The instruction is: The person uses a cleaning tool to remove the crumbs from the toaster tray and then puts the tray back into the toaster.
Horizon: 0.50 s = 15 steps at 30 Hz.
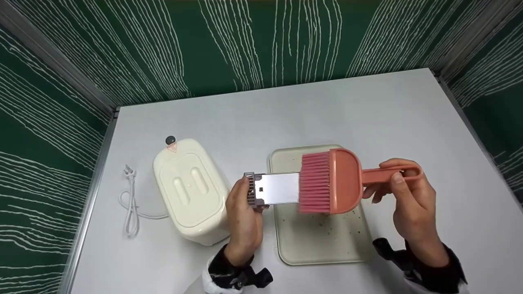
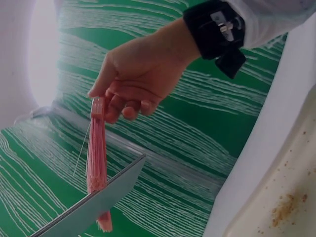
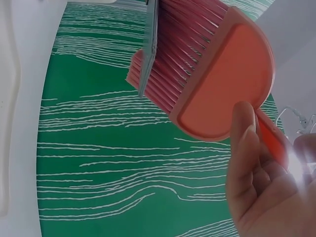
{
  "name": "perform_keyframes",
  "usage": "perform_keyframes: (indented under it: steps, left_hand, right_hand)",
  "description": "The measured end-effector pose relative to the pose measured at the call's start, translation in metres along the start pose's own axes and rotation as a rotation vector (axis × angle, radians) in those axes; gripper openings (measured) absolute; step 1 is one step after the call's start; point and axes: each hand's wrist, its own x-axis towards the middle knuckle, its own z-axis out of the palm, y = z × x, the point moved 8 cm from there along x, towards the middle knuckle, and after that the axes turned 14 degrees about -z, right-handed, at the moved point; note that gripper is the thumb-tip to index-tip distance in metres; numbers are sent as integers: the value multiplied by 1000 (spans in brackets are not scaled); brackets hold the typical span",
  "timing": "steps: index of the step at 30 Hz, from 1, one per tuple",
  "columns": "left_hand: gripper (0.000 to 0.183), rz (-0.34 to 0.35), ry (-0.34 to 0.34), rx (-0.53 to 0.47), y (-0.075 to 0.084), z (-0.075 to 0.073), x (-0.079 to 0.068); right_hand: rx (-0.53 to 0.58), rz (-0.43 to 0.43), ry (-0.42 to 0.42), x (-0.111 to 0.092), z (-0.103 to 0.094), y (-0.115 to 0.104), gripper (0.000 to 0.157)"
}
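Note:
My left hand (image 1: pixel 244 223) grips a flat silver crumb tray (image 1: pixel 282 188) by its grey slotted end, thumb on top. From the right, my right hand (image 1: pixel 417 210) holds a coral hand brush (image 1: pixel 345 181) by its looped handle. The brush's pink bristles (image 1: pixel 314 183) overlap the right end of the crumb tray. In the left wrist view the bristles (image 2: pixel 96 153) straddle the edge of the metal plate (image 2: pixel 116 190), some showing below it. Both things are held above a beige shallow tray (image 1: pixel 318 253) with dark crumbs scattered on it.
A cream toaster (image 1: pixel 190 188) with a lidded top and a dark round knob stands left of my left hand. Its white cord (image 1: pixel 131 200) lies bundled on the white table (image 1: pixel 245 122) with the plug. Green, white-streaked panels (image 1: pixel 261 45) enclose the table's back and sides.

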Motion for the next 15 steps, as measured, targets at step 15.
perform_keyframes:
  steps: [15]
  left_hand:
    - [31, 19, -25, -2, 1, 2, 0]
  right_hand:
    - [-26, -75, 139, 8, -30, -10, 23]
